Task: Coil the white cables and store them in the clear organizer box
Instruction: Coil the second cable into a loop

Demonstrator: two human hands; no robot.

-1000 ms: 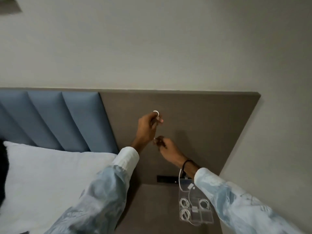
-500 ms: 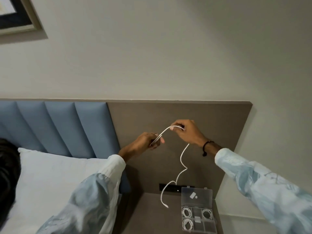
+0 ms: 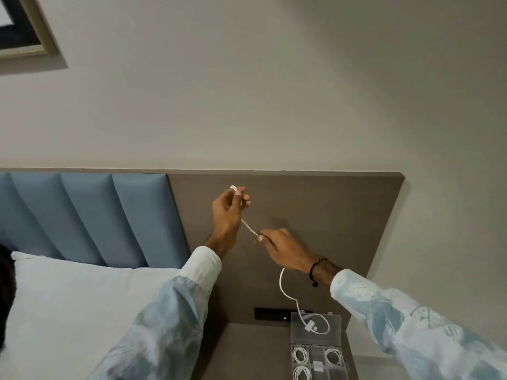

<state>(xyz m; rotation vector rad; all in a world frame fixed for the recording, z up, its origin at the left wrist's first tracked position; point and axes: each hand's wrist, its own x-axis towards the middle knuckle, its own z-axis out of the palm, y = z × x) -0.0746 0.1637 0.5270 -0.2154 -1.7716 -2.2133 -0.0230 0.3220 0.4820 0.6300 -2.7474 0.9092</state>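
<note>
My left hand [image 3: 229, 209] is raised in front of the brown headboard, pinching a small loop of a white cable [image 3: 286, 290] at its fingertips. The cable runs down and right to my right hand [image 3: 282, 246], which pinches it lower down. From there the loose end hangs in a curve, and its connector rests against the raised lid of the clear organizer box [image 3: 317, 337]. The box stands open on the nightstand at the lower right. Three of its compartments hold coiled white cables [image 3: 301, 354].
The brown nightstand [image 3: 252, 352] sits below the headboard panel [image 3: 343, 215], which carries a black socket strip [image 3: 271, 314]. Blue padded panels [image 3: 109, 215] and a white pillow [image 3: 76, 303] lie to the left. A picture frame [image 3: 30, 31] hangs at the top left.
My right hand has dropped from above the left hand to below it, sliding along the cable. My left hand rose with the loop. The cable's loose end now lies against the box lid.
</note>
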